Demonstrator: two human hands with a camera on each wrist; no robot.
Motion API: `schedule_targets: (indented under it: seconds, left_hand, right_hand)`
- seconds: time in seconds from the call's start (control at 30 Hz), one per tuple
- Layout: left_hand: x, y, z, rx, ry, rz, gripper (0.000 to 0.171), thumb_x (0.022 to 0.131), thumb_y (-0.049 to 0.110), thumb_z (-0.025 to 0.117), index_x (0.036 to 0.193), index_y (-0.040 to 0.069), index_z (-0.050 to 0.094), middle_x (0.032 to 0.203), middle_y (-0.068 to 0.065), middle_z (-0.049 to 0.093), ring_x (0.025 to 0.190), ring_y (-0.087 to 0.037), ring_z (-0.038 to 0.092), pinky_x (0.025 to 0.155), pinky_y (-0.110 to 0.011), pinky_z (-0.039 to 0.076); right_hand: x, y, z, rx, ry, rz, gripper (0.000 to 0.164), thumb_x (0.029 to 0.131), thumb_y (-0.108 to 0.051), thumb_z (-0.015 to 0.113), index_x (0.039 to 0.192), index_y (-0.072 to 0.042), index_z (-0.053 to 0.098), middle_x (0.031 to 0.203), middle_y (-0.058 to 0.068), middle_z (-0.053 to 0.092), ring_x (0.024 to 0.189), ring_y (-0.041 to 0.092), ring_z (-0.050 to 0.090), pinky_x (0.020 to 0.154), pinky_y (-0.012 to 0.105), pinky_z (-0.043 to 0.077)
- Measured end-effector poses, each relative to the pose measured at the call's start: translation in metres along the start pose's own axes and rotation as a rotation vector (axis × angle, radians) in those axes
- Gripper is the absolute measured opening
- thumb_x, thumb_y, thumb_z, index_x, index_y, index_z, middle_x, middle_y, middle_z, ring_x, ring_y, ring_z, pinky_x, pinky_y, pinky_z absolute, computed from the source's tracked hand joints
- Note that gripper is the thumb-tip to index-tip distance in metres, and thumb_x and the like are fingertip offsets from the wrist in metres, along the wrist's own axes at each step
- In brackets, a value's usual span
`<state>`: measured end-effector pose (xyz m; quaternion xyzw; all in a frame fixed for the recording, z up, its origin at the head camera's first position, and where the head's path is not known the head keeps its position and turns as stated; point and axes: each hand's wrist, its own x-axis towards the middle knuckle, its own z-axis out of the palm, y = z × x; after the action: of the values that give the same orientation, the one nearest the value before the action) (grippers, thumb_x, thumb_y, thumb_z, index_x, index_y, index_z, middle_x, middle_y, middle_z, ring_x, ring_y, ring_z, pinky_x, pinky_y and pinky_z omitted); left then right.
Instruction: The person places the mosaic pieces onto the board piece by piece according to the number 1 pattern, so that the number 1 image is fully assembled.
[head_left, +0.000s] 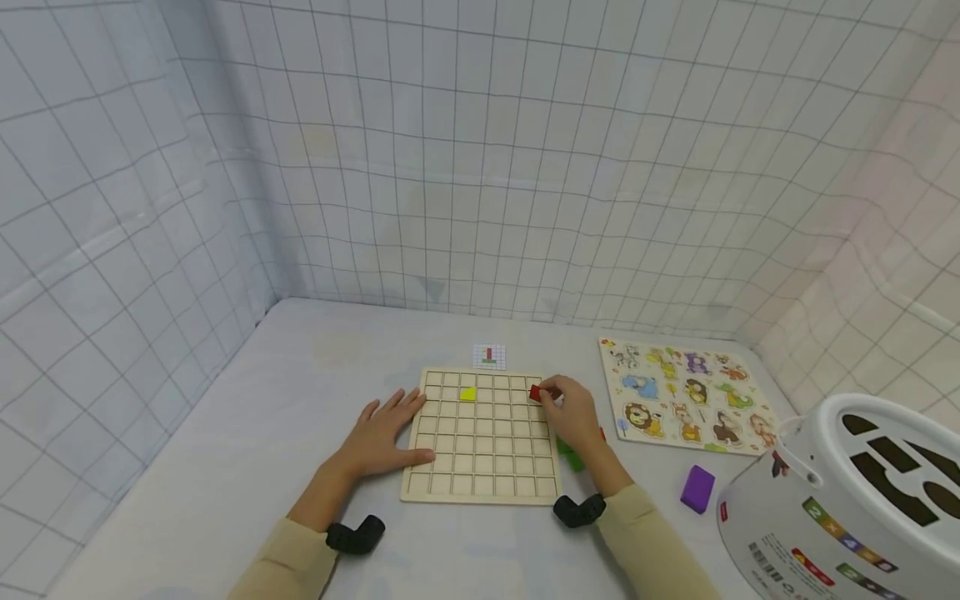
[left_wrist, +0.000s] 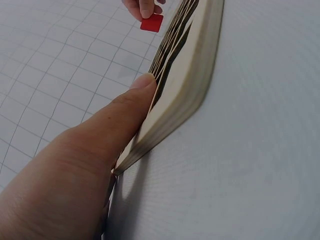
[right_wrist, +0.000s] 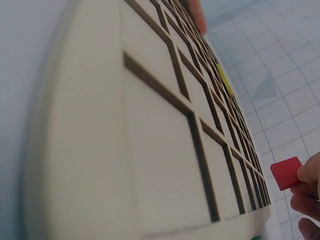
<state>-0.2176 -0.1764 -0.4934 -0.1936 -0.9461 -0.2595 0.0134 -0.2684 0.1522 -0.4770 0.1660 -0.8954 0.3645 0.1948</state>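
A wooden grid board (head_left: pixel 464 444) lies flat on the table. My left hand (head_left: pixel 378 437) rests at its left side with fingers spread, the thumb (left_wrist: pixel 115 117) lying on the rim. In the right wrist view, my right hand (right_wrist: pixel 309 192) pinches a red square block (right_wrist: pixel 286 173) between thumb and fingers. That block is held over the board's upper right corner in the head view. A yellow piece with one curved edge (head_left: pixel 468 394) sits in a cell near the top. Green pieces (head_left: pixel 574 461) lie beside the board's right edge, partly hidden by my right arm.
Behind the board lies a small pattern card (head_left: pixel 489 357). An animal puzzle board (head_left: pixel 675 396) is at the right. Nearer stand a purple block (head_left: pixel 698 489) and a white bucket (head_left: pixel 795 517) with a cut-out lid. Gridded cloth walls (head_left: pixel 480 167) surround the table.
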Motion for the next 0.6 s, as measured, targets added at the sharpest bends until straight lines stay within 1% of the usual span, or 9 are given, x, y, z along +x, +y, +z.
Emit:
schedule_targets:
  seconds: [0.2, 0.4, 0.6]
  left_hand:
    - [-0.001, 0.0, 0.0, 0.004, -0.001, -0.006, 0.098, 0.079, 0.064, 0.066, 0.152, 0.007, 0.035, 0.156, -0.01, 0.032, 0.145, -0.034, 0.022, 0.112, -0.06, 0.011]
    - [-0.001, 0.0, 0.0, 0.003, -0.006, -0.011, 0.098, 0.078, 0.065, 0.066, 0.152, 0.007, 0.035, 0.157, -0.01, 0.031, 0.145, -0.034, 0.021, 0.112, -0.06, 0.01]
    - [-0.001, 0.0, 0.0, 0.01, -0.004, -0.01, 0.098, 0.078, 0.065, 0.066, 0.152, 0.008, 0.035, 0.157, -0.01, 0.031, 0.145, -0.034, 0.022, 0.112, -0.06, 0.011]
  right_hand:
    - [0.002, -0.009, 0.006, 0.023, -0.02, -0.003, 0.005, 0.091, -0.006, 0.066, 0.094, -0.006, 0.07, 0.084, 0.004, 0.065, 0.077, 0.019, 0.059, 0.065, 0.035, 0.045]
    - [0.005, -0.013, 0.013, 0.034, -0.037, -0.008, 0.004, 0.091, -0.005, 0.067, 0.093, -0.005, 0.07, 0.084, 0.003, 0.066, 0.078, 0.018, 0.059, 0.064, 0.032, 0.045]
    - [0.01, -0.018, 0.019, 0.074, -0.04, -0.067, 0.004, 0.09, -0.003, 0.067, 0.092, -0.003, 0.07, 0.083, 0.004, 0.066, 0.077, 0.02, 0.061, 0.065, 0.034, 0.048]
